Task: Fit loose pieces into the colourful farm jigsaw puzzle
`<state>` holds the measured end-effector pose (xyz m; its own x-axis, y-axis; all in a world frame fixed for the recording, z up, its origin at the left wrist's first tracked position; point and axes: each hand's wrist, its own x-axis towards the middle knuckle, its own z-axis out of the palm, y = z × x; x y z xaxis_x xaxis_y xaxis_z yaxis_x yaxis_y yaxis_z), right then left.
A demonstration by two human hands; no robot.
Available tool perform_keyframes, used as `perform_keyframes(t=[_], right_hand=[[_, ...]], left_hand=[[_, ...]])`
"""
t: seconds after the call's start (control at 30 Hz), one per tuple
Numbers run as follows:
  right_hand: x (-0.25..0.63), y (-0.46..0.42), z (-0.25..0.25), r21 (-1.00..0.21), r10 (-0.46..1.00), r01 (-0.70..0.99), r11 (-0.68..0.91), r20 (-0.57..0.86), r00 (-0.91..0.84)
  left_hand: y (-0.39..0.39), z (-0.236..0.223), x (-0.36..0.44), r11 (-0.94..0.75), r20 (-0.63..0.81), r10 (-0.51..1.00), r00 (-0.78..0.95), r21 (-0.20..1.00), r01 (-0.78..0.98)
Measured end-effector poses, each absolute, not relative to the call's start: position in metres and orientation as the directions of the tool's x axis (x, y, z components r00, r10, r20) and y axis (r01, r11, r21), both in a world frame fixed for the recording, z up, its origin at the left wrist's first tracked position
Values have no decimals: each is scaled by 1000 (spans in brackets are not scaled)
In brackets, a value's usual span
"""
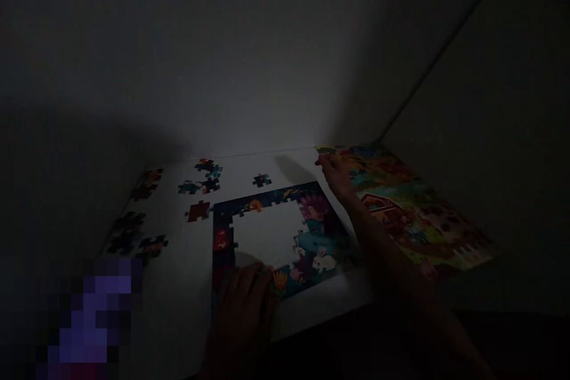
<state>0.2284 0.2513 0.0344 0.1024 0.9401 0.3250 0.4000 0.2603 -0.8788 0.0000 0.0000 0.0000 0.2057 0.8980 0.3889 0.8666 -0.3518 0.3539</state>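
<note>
Dark-blue jigsaw border [267, 202], open centre | left fingers [253, 285] apart on edge | right fingers [325, 160] together

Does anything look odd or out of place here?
Yes: a blocky, pixelated purple patch sits at the lower left, hiding whatever is there. The jigsaw puzzle's border also surrounds a bare white centre, with loose pieces lying beside it.

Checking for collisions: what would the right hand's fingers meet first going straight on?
The right hand's fingers would probably reach the pale wall behind the white tabletop, passing close by the corner of the colourful farm-scene picture sheet; the dim light leaves depth unclear.
</note>
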Motion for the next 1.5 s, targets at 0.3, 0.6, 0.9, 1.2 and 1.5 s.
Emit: perform_keyframes(t=[0.3, 0.6, 0.9, 1.2, 1.5], right_hand=[[236, 257, -9, -724, 961, 657, 209, 277, 0], [234, 251, -7, -614, 974, 768, 181, 218, -55], [235, 251, -8, -581, 983, 795, 173, 159, -97], [237, 251, -7, -564, 991, 815, 136, 95, -99], [236, 252, -3, -562, 997, 823, 82, 53, -63]], left_hand=[[106, 49, -15, -37, 90, 996, 8, 333, 942], [193, 41, -10, 90, 0, 996, -92, 206, 974], [168, 29, -21, 57, 67, 995, -69, 176, 983], [160, 14, -27, -22, 192, 981, -21, 218, 976], [157, 4, -32, -39, 251, 967, -37, 292, 956]])
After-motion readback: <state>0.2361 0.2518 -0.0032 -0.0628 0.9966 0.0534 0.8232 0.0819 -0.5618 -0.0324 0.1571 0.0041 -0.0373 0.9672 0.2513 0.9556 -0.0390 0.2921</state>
